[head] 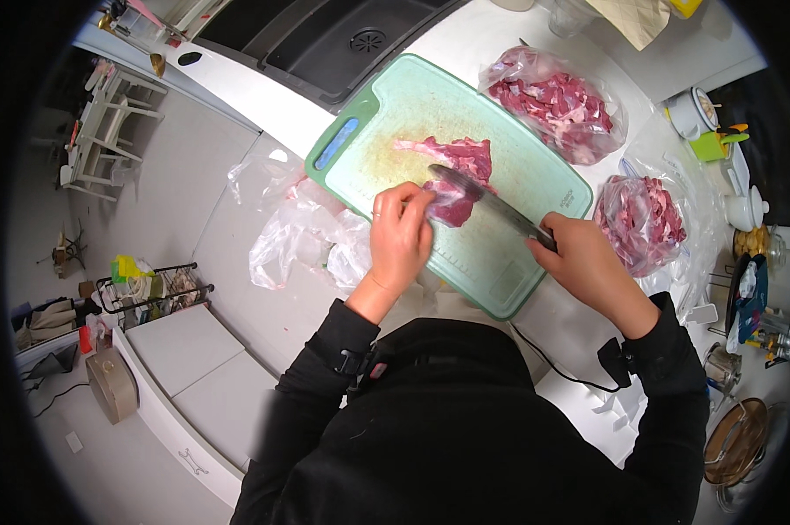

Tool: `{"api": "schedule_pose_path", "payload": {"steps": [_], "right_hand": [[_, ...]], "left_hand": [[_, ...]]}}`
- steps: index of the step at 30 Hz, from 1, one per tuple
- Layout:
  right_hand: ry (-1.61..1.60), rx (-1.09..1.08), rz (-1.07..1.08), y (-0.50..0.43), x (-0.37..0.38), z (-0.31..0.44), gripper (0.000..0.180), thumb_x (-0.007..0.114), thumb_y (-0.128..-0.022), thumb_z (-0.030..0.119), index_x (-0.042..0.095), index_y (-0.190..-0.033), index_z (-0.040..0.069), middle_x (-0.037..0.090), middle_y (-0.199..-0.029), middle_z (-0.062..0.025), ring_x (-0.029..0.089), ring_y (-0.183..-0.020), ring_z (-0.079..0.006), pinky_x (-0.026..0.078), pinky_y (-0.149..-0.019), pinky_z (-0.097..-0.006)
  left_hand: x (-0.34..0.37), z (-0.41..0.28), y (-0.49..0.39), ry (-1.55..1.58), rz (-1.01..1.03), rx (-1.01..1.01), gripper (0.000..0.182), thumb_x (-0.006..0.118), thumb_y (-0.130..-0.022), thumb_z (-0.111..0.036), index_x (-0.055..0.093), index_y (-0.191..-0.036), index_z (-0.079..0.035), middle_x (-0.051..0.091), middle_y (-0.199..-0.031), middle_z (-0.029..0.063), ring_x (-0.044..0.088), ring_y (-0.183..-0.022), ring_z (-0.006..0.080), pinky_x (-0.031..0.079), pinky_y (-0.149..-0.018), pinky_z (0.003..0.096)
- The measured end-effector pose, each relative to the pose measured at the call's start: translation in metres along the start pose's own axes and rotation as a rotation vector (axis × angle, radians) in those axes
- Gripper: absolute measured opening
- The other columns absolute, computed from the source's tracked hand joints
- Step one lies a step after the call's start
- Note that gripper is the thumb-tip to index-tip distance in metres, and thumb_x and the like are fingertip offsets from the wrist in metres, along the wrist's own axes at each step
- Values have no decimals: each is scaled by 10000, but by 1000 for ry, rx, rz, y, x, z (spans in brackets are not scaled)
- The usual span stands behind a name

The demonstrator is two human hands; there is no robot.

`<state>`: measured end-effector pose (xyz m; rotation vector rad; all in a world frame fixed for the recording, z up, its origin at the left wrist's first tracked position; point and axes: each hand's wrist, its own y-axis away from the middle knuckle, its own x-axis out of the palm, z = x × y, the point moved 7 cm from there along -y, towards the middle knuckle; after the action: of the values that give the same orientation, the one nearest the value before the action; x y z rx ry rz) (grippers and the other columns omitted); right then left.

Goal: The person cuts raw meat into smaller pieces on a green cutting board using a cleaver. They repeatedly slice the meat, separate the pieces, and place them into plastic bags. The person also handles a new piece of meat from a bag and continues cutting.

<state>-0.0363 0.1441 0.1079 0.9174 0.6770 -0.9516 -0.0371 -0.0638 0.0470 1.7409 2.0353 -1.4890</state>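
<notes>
A slab of raw red meat point(467, 157) with a pale fatty end lies on a light green cutting board point(395, 92). My left hand point(401, 226) grips the near part of the meat at its left edge with the fingertips. In my right hand point(582, 259) is the handle of a kitchen knife point(500, 207). Its dark blade slants up and left across the meat, close to my left fingers. How deep the edge sits in the meat cannot be made out. The board's handle slot is at its upper left.
Plastic bags of cut raw meat point(559, 111) and more bagged meat point(644, 223) stand right of the board. A black sink point(342, 46) lies beyond it. Crumpled clear plastic bags point(303, 236) hang at the left. A white lidded pot point(746, 209) stands far right.
</notes>
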Motion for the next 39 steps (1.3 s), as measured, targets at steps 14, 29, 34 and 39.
{"api": "schedule_pose_path", "payload": {"steps": [14,29,34,39], "right_hand": [[66,-108,50,17,11,13,251,611,-893,213,519,-851,-17,613,-704,-211,605,-675,-426,481,-599,-490],[-52,-42,220,-22,15,12,288,610,-878,198,560,-838,-82,600,-735,-266,586,-719,-450,462,-642,-461],[-18,-43,195,-24,25,22,270,600,-883,190,554,-828,-71,604,-734,-267,592,-719,-452,466,-648,-473],[23,-138,131,-34,32,33,259,602,-881,189,553,-815,-57,614,-740,-254,599,-724,-444,474,-654,-480]], "left_hand": [[12,-16,12,36,41,199,214,686,-657,39,639,-860,-7,628,-916,91,626,-886,283,537,-750,363],[14,-1,14,120,13,156,201,654,-659,72,641,-849,7,645,-939,102,644,-889,281,543,-762,357],[12,2,15,139,10,147,208,651,-641,76,646,-837,5,646,-937,101,644,-882,279,547,-758,355],[14,6,15,153,-5,125,210,651,-640,80,646,-836,5,648,-937,101,644,-877,279,548,-758,359]]}}
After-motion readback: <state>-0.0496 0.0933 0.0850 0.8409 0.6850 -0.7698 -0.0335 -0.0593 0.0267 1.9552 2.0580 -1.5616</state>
